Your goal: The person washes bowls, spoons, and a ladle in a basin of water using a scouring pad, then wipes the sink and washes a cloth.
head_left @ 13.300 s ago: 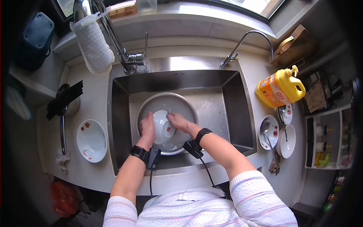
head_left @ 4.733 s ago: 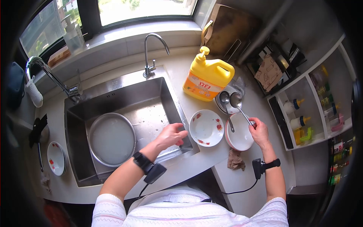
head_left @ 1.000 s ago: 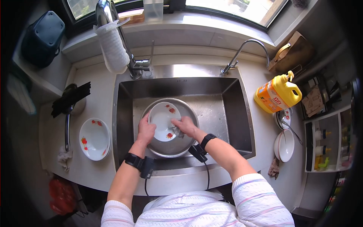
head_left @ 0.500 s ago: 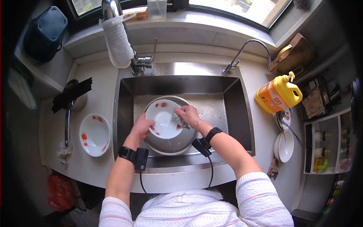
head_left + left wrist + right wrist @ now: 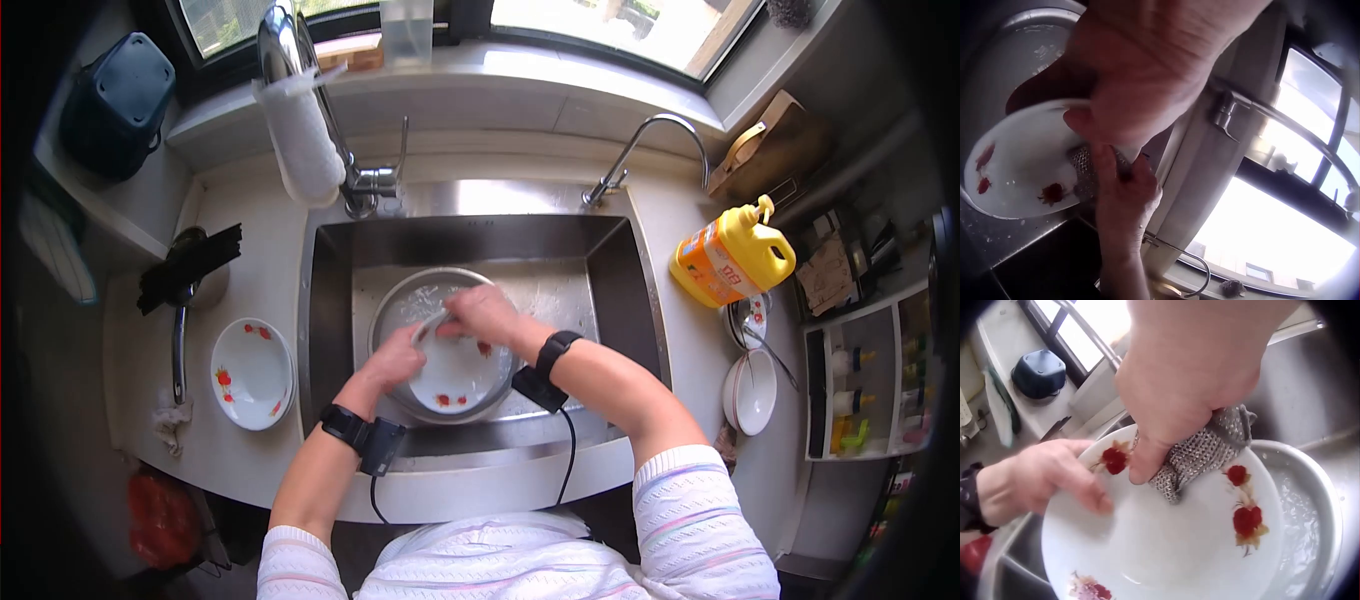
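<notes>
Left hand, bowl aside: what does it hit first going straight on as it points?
Probably the right hand, which holds the mesh cloth at the rim of the bowl just past the left hand's fingertips. Depth there is unclear.

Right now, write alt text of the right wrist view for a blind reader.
The right hand holds a grey mesh cloth at the rim of a white, red-flowered bowl; the left hand grips the rim too. Beyond, a basin of water sits in a sink.
</notes>
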The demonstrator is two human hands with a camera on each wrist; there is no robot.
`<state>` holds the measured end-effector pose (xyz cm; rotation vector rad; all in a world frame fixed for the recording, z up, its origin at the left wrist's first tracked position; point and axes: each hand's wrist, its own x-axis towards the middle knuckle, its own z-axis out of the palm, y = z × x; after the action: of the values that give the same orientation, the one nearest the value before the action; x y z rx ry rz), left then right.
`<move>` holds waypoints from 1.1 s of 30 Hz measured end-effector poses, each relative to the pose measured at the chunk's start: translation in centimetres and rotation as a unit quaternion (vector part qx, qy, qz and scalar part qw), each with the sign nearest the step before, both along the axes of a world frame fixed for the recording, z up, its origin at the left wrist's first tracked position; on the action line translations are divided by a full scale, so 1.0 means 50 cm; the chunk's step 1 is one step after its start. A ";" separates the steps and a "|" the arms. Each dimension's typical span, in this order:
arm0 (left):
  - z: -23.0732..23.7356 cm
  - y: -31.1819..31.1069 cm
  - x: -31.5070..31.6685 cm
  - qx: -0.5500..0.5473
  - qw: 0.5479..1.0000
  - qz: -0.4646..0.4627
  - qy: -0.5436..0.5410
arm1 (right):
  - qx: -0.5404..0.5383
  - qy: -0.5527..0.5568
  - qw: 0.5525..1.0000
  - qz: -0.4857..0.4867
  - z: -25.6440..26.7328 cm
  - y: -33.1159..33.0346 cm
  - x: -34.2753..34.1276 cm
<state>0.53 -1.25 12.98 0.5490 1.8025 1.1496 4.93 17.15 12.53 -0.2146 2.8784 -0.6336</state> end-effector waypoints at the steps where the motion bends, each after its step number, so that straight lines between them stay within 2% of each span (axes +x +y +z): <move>1: -0.034 -0.001 0.000 0.043 0.999 -0.017 -0.014 | 0.007 0.066 0.997 0.031 -0.004 -0.013 0.000; 2: -0.033 -0.002 0.001 0.032 0.999 -0.027 0.023 | 0.017 0.134 0.989 0.064 -0.006 -0.021 0.002; 4: -0.061 -0.008 -0.003 0.067 0.997 -0.018 0.032 | 0.003 0.116 0.993 0.002 -0.027 -0.022 0.009; 5: -0.069 -0.010 -0.006 0.064 0.997 -0.019 0.028 | -0.058 0.013 0.996 -0.071 -0.024 -0.021 0.013; 6: -0.067 -0.008 -0.007 0.074 0.996 -0.016 0.036 | -0.121 -0.093 0.978 -0.143 -0.027 -0.025 0.025; 8: -0.065 -0.018 -0.002 0.067 0.992 0.100 -0.025 | -0.150 -0.046 0.965 -0.209 -0.142 -0.014 0.055; 9: -0.087 -0.021 -0.003 0.069 0.992 0.102 -0.022 | -0.149 -0.043 0.966 -0.207 -0.145 -0.015 0.059; 11: -0.143 -0.017 -0.006 0.031 0.982 0.186 0.020 | -0.190 -0.259 0.901 -0.291 -0.153 -0.016 0.069; 12: -0.139 -0.016 -0.006 0.030 0.982 0.187 0.020 | -0.191 -0.259 0.901 -0.290 -0.163 -0.013 0.068; 14: -0.133 -0.005 -0.001 -0.067 0.964 0.258 0.013 | -0.078 -0.256 0.922 -0.280 -0.194 -0.002 0.064; 15: -0.135 -0.001 0.003 -0.068 0.964 0.257 0.011 | -0.079 -0.257 0.921 -0.280 -0.206 -0.009 0.062; 17: -0.138 0.011 0.004 -0.134 0.957 0.256 0.029 | -0.070 -0.152 0.939 -0.302 -0.224 -0.040 0.044; 18: -0.155 0.018 0.003 -0.134 0.956 0.258 0.028 | -0.068 -0.152 0.939 -0.301 -0.229 -0.057 0.039; 20: -0.203 0.030 0.006 -0.066 0.944 0.282 -0.157 | -0.228 -0.137 0.947 -0.179 -0.227 -0.095 0.035; 21: -0.211 0.034 0.016 -0.056 0.932 0.304 -0.188 | -0.228 -0.137 0.947 -0.179 -0.208 -0.105 0.033; 22: -0.218 0.040 0.017 -0.057 0.932 0.304 -0.188 | -0.348 -0.193 0.898 -0.189 -0.180 -0.114 0.032; 23: -0.226 0.046 0.018 -0.058 0.926 0.330 -0.177 | -0.460 -0.247 0.830 -0.197 -0.158 -0.123 0.036; 24: -0.226 0.049 0.021 -0.058 0.918 0.355 -0.166 | -0.460 -0.249 0.829 -0.197 -0.149 -0.127 0.046; 26: -0.223 0.049 0.019 -0.063 0.909 0.367 -0.188 | -0.434 -0.205 0.873 -0.082 -0.139 -0.122 0.075; 27: -0.220 0.047 0.017 -0.068 0.900 0.379 -0.206 | -0.433 -0.206 0.873 -0.083 -0.155 -0.110 0.089; 28: -0.229 0.043 0.014 -0.068 0.899 0.380 -0.208 | -0.295 -0.208 0.933 -0.003 -0.178 -0.097 0.101; 29: -0.242 0.037 0.009 -0.063 0.907 0.338 -0.242 | -0.150 -0.203 0.964 0.078 -0.202 -0.089 0.106; 30: -0.250 0.031 0.008 -0.060 0.913 0.295 -0.275 | -0.153 -0.204 0.964 0.078 -0.214 -0.087 0.104; 31: -0.220 0.036 0.012 -0.064 0.913 0.295 -0.276 | -0.083 -0.207 0.973 0.065 -0.220 -0.086 0.101; 32: -0.190 0.043 0.018 -0.019 0.907 0.310 -0.285 | -0.013 -0.211 0.976 0.053 -0.228 -0.088 0.101; 33: -0.172 0.040 0.028 0.025 0.898 0.326 -0.293 | -0.037 -0.181 0.983 0.006 -0.199 -0.102 0.090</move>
<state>1.94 0.74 4.40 -0.4014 1.4361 1.5937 9.42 12.07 2.60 -0.1132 2.5066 -0.6966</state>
